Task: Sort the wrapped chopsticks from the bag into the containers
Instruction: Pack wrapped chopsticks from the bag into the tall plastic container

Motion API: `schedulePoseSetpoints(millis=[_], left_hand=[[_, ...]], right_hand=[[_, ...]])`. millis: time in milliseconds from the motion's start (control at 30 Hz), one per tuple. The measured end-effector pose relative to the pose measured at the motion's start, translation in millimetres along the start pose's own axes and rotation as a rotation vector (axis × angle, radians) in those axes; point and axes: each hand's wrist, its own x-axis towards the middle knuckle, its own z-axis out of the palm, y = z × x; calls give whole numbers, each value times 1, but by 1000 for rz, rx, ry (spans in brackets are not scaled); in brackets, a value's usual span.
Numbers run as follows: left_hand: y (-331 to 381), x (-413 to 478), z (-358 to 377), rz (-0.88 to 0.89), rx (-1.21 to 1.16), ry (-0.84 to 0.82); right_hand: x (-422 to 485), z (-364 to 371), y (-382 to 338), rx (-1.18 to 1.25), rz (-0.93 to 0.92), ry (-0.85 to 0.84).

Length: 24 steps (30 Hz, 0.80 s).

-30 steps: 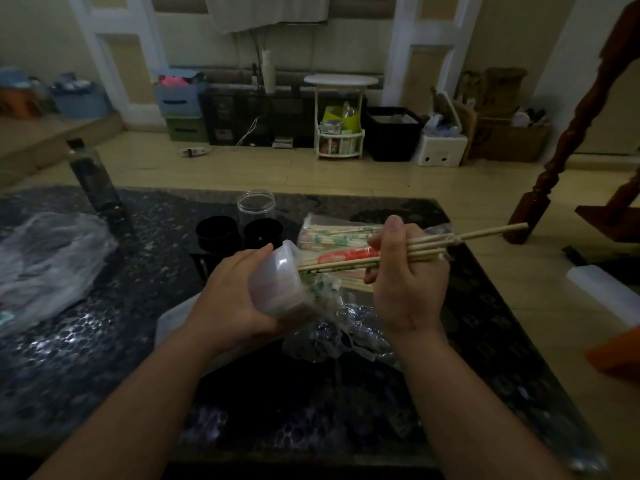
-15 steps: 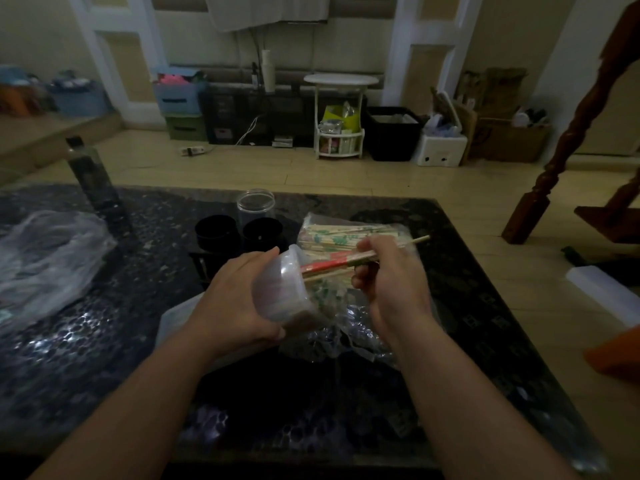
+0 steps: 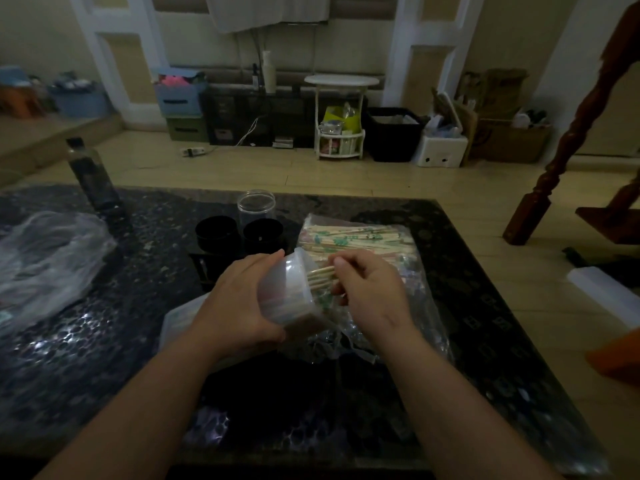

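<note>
Chopsticks (image 3: 321,274) pinched in my right hand (image 3: 367,292) poke into the tub (image 3: 289,289) my left hand (image 3: 239,299) grips, tilted to receive them.

You are in a home's living room (dimly lit): a speckled dark table (image 3: 138,341) stands on pale wooden flooring (image 3: 346,174), with stacked storage crates (image 3: 180,100), a white shelf stand (image 3: 341,80) and cardboard boxes (image 3: 512,140) along the far wall, and a wooden stair post (image 3: 568,133) at right.
</note>
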Motion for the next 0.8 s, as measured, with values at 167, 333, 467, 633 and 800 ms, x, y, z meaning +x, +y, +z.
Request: schedulePoseSetpoints(millis=[167, 333, 467, 633, 800], left_hand=[[-1, -1, 0, -5, -16, -10], [-1, -1, 2, -4, -13, 18], [-1, -1, 3, -7, -13, 13], [-1, 0, -2, -27, -20, 28], [-2, -1, -3, -61, -39, 89]], right_hand=[[0, 0, 6, -86, 1, 201], [-15, 17, 0, -83, 36, -37], [-15, 18, 1, -85, -24, -74], [4, -3, 12, -156, -7, 33], [17, -23, 28, -302, 119, 56]])
